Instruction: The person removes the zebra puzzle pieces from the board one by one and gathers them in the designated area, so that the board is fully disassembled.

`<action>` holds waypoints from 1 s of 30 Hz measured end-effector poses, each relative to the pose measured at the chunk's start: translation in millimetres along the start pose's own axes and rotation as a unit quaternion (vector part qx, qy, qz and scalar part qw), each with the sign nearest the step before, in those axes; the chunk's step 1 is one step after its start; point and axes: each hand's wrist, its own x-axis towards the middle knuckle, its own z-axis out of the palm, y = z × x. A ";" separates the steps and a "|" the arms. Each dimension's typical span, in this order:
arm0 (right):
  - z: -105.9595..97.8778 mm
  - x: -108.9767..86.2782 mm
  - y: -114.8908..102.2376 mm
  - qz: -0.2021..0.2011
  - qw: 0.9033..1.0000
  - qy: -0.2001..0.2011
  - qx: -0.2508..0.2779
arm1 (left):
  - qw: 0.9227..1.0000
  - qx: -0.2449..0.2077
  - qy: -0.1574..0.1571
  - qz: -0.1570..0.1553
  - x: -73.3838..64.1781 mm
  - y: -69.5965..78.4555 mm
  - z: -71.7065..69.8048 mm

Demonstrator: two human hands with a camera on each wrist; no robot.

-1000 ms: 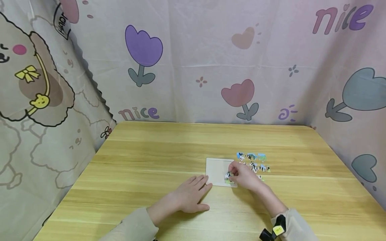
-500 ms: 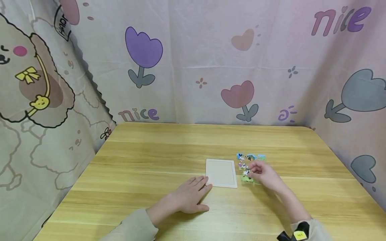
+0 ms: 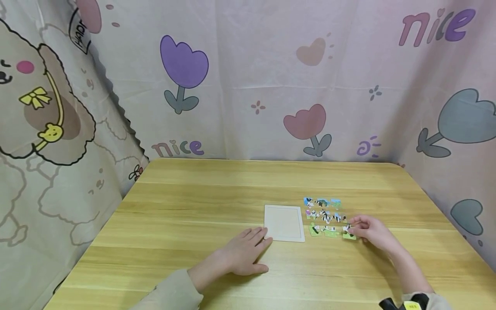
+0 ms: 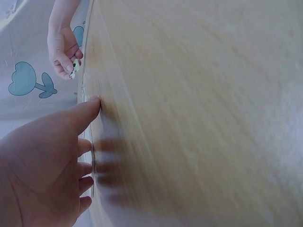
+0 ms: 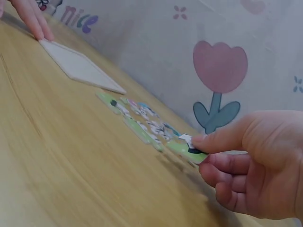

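My right hand pinches a green, black and white puzzle piece between thumb and fingers, at the right end of the front row of pieces. In the right wrist view the piece is held over the table, its shadow below it. Loose puzzle pieces with blue, green and black-and-white print lie in rough rows just left of that hand. The white puzzle frame, with a raised border and bare inside, lies left of them. My left hand lies flat with straight fingers, its fingertips at the frame's lower left corner.
Everything lies on a wood-grain table. A printed curtain with flowers and lettering hangs behind its far edge and along the sides. A black strap with a yellow label is on the right wrist.
The right hand has moved right from over the frame, carrying the puzzle piece past the loose pieces, which now show uncovered. The left hand has stayed at the frame.
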 end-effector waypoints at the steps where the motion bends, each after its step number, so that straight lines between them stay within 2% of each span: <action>1: -0.6 -0.4 1.4 0.002 1.000 -0.001 -0.003 | 1.000 0.000 0.000 0.000 -0.1 0.1 0.0; 4: -0.6 -0.1 4.1 0.006 1.000 -0.001 -0.019 | 1.000 0.002 -0.002 -0.002 -0.4 0.3 -0.8; 7: 0.9 2.0 4.7 -0.002 0.998 0.012 -0.062 | 1.000 0.002 -0.003 -0.003 -0.8 0.4 -1.7; 11: 5.6 4.4 3.4 -0.024 0.991 0.039 -0.129 | 1.000 -0.001 -0.004 -0.003 -1.2 0.0 -2.9; 13: 8.2 4.9 3.1 -0.027 0.988 0.049 -0.147 | 1.000 -0.001 -0.003 -0.002 -1.0 -0.2 -2.8; 24: 12.7 4.2 4.5 -0.015 0.981 0.073 -0.179 | 1.000 0.001 0.000 -0.001 0.3 2.1 -1.1; 30: 9.6 -0.3 5.5 -0.021 0.984 0.080 -0.160 | 1.000 -0.007 0.005 0.003 -0.2 1.3 -0.7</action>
